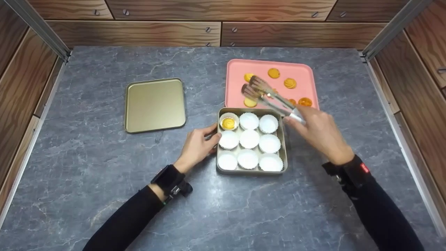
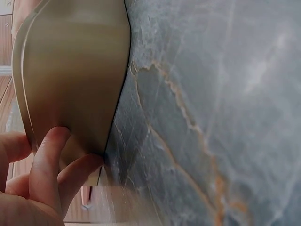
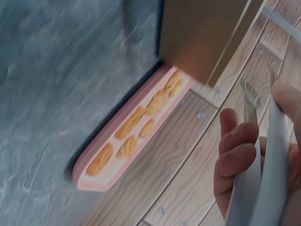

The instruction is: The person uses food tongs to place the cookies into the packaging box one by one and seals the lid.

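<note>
The right hand [image 1: 318, 130] grips a pair of metal tongs [image 1: 270, 97] by the closed end, fingers curled round both arms; the tong tips stand apart and hold nothing, reaching forward and to the left of the hand over the pink tray [image 1: 308, 75]. The left hand [image 1: 197, 146] rests against the left wall of the square metal tin [image 1: 284, 139], its fingers curled onto that wall, as the left wrist view shows close up. The tin lies between the two hands, just to the left of the right hand and touching the left one.

Nine white paper cups [image 1: 249, 138] sit in the tin in three rows of three. One cookie [image 1: 228, 123] fills the far-left cup, just ahead of the left fingers; the other eight cups are bare. On the pink tray six cookies [image 1: 290, 83] can be made out, though the tongs blur some of them, so the count is unsure. One flat tin lid [image 1: 155, 104] lies well to the left of the left hand.

The tray's near edge is just beside the tin's far edge. Bare grey marble counter [image 1: 223, 209] spreads toward the person and to both sides; wooden panelled walls [image 1: 132, 33] bound it at the back and sides
</note>
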`<state>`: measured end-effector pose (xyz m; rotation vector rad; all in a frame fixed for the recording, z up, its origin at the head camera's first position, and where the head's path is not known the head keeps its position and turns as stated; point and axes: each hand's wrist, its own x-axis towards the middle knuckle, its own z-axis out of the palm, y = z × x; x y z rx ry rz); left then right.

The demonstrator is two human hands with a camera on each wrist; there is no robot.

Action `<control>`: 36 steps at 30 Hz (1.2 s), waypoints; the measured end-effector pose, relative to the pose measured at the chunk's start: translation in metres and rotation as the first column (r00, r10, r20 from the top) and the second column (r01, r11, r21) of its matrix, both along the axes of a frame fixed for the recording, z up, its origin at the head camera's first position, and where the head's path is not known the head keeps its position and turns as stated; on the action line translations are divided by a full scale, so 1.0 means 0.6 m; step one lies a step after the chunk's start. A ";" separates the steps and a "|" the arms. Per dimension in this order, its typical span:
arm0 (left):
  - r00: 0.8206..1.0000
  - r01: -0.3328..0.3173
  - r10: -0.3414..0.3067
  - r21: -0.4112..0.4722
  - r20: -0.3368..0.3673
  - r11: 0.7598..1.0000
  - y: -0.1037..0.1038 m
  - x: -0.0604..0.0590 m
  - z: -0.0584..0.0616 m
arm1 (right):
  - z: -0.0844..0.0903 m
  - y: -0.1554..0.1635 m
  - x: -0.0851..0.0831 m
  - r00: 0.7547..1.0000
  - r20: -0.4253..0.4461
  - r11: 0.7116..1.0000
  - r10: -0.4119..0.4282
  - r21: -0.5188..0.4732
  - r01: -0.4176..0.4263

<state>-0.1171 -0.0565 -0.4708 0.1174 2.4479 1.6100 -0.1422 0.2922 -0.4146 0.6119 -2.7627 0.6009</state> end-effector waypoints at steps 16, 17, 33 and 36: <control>0.999 -0.001 0.000 0.026 0.036 1.000 0.001 0.001 0.000 | 0.005 -0.008 -0.094 0.979 0.096 0.974 -0.177 0.158 0.161; 0.999 -0.001 0.000 0.027 0.038 1.000 0.001 0.001 0.000 | 0.004 -0.009 -0.098 0.978 0.105 0.972 -0.181 0.170 0.161; 1.000 0.012 -0.012 -0.008 0.003 1.000 -0.001 0.001 -0.001 | -0.027 -0.026 -0.123 0.967 0.101 0.951 -0.233 0.231 0.205; 1.000 0.012 -0.012 -0.004 0.008 1.000 0.000 0.002 0.000 | -0.030 -0.030 -0.125 0.968 0.098 0.948 -0.232 0.247 0.202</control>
